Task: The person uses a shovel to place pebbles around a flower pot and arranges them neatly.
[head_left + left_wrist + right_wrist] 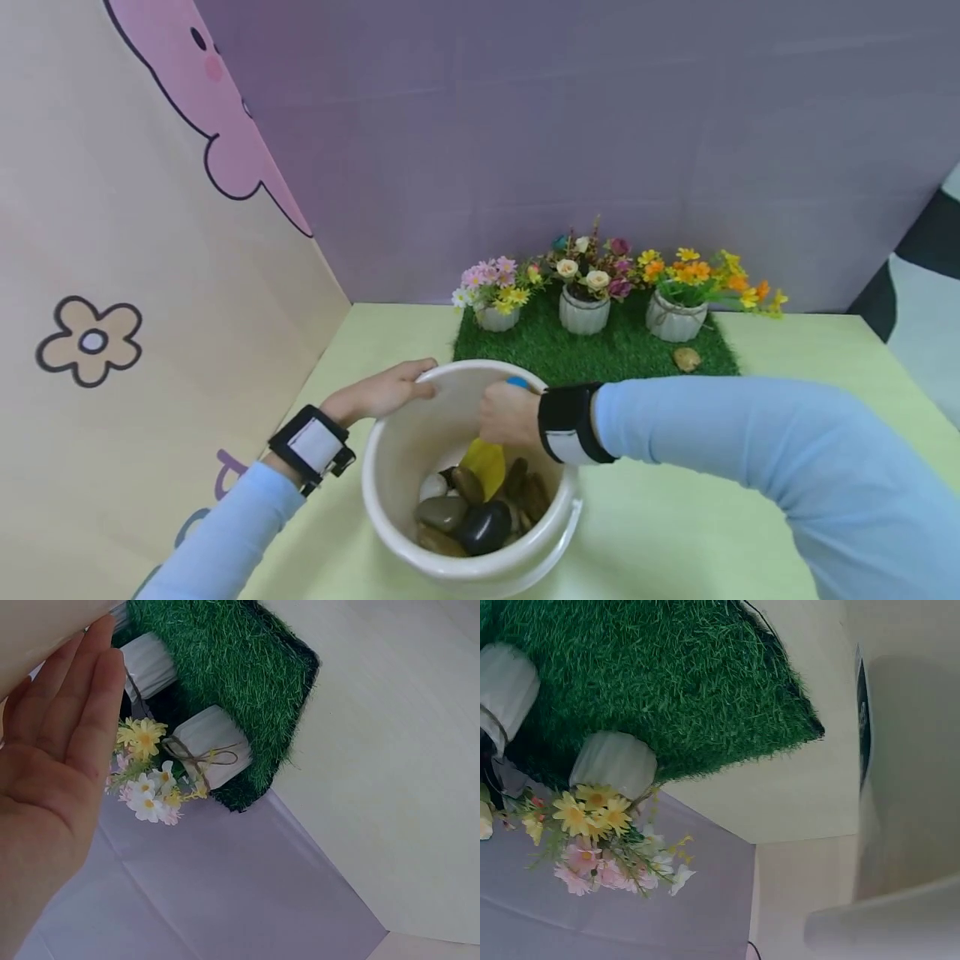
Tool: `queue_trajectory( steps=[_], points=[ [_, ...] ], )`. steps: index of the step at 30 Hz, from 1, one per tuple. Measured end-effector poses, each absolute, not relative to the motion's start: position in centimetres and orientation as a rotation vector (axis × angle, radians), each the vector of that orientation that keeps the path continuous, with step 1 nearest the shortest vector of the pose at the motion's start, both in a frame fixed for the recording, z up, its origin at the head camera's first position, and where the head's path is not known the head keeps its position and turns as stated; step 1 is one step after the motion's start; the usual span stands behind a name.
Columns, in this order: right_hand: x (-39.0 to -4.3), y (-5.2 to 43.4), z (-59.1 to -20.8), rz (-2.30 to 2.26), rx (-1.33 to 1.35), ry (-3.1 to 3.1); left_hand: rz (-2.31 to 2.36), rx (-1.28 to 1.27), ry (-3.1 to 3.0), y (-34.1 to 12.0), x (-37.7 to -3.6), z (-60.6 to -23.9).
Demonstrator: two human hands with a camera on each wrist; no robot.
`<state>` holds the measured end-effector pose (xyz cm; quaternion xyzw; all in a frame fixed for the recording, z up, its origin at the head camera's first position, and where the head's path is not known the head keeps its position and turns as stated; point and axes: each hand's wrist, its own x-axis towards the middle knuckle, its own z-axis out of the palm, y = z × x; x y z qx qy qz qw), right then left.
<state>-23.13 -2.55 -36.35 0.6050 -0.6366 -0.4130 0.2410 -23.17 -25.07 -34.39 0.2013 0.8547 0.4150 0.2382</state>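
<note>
With the left hand point(390, 390) resting flat-fingered on the round cream plastic bucket point(390, 500) on the counter, the right hand point(508, 413) grips a yellow scoop point(484, 467) among smooth river stones point(480, 521) (one tan pebble point(686, 358) already lies on the green turf mat point(540, 342), most remain).

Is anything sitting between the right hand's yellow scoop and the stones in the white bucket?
Nothing visible. The right hand grips the yellow scoop with a blue handle inside the white plastic bucket, its blade already among the smooth dark stones.

Artificial grass mat point(667, 690) on pale tabletop point(810, 795); two white ribbed flowerpots point(615, 761) at mat's edge; white bucket wall point(907, 772) beside the mat.
</note>
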Motion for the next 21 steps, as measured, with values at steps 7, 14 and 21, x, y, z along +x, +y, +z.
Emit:
queue_trajectory(
  steps=[7, 14, 21],
  points=[
    [-22.9, -2.2, -37.0, -0.920, 1.676, -1.857, 1.152, 0.521, 2.349, -24.9, -22.8, -34.5],
    [-22.6, -1.8, -36.8, -0.834, 1.716, -1.922, 1.129, 0.511, 2.364, -24.9, -22.6, -34.2],
    [-22.3, -1.4, -35.8, -0.811, 1.757, -1.975, 1.136, 0.513, 2.355, -24.9, -22.7, -34.2]
  ],
)
